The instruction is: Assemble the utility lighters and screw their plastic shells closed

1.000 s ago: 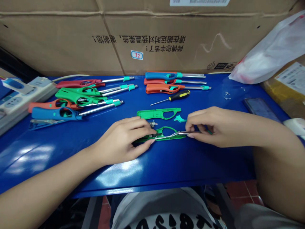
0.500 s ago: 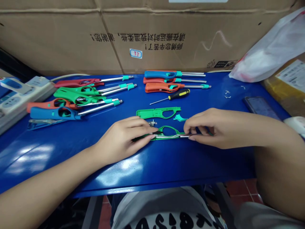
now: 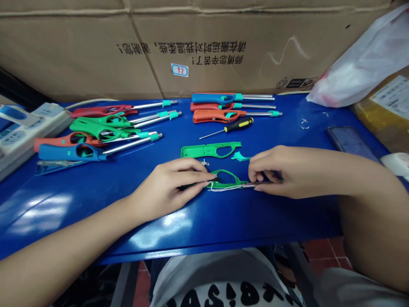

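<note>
In the middle of the table lies an opened green gas lighter shell half [image 3: 227, 174] with a ring-shaped trigger opening. My left hand [image 3: 179, 181] is closed over its handle end, thumb and index finger pinching at a small black part there. A white wire [image 3: 223, 189] runs from that spot along the shell's near edge to the metal tube [image 3: 249, 185]. My right hand [image 3: 271, 170] pinches the tube near the shell's front; its far end is hidden by the fingers. Just beyond are the other green shell half [image 3: 209, 150], a turquoise trigger [image 3: 240, 156] and a small metal valve piece [image 3: 205, 162].
Lighters [image 3: 91, 151] in several colours lie at left, with more [image 3: 219, 116] at the back. A screwdriver [image 3: 226, 128], small screws [image 3: 304, 124], a phone [image 3: 351, 143], a power strip [image 3: 22, 136] and a plastic bag [image 3: 358, 72] surround the work. A cardboard box [image 3: 96, 55] stands behind.
The white wire, which lay within the shell, now bows out over its near edge. My left fingertips have shifted slightly right; my right hand keeps its pinch. The view has moved slightly.
</note>
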Action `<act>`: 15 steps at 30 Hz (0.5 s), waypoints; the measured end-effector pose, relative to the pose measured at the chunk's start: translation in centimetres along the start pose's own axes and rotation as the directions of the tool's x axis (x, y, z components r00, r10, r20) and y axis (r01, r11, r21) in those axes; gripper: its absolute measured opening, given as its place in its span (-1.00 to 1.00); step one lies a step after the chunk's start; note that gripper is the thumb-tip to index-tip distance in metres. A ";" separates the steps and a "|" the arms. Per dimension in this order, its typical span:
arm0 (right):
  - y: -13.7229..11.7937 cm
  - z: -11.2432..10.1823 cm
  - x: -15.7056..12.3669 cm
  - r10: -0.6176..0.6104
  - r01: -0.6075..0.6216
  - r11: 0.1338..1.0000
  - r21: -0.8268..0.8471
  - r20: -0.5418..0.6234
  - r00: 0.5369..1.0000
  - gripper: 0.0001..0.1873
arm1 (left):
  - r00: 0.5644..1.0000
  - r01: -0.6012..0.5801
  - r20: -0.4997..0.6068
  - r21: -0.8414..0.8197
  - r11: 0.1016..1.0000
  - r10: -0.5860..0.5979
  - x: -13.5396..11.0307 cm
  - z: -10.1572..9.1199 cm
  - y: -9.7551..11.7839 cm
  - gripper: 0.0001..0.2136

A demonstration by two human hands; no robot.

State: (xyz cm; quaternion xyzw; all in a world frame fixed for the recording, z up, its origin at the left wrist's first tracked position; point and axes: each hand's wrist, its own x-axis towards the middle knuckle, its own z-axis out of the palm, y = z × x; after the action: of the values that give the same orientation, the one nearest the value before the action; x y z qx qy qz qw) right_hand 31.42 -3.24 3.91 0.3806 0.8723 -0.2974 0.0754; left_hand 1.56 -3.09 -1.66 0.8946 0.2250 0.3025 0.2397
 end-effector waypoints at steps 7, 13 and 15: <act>-0.1 0.2 0.1 -0.009 0.009 1.000 -0.007 -0.032 0.999 -0.88 | 1.000 0.016 -0.025 0.085 0.996 -0.014 -0.1 0.3 -0.1 -0.79; 0.1 0.1 0.2 0.039 -0.044 0.998 -0.052 -0.093 0.995 -0.88 | 0.999 0.041 -0.024 0.112 0.993 -0.038 0.1 0.3 -0.1 -0.81; 0.2 0.1 0.2 0.040 -0.047 0.997 -0.061 -0.119 0.992 -0.89 | 0.999 0.038 -0.013 0.115 0.993 -0.036 0.1 0.2 -0.2 -0.81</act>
State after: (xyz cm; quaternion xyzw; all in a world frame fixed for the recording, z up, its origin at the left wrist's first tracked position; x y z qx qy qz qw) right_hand 31.47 -3.08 3.66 0.4139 0.8758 -0.2448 0.0427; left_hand 1.71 -2.98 -1.91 0.9010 0.2600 0.2894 0.1919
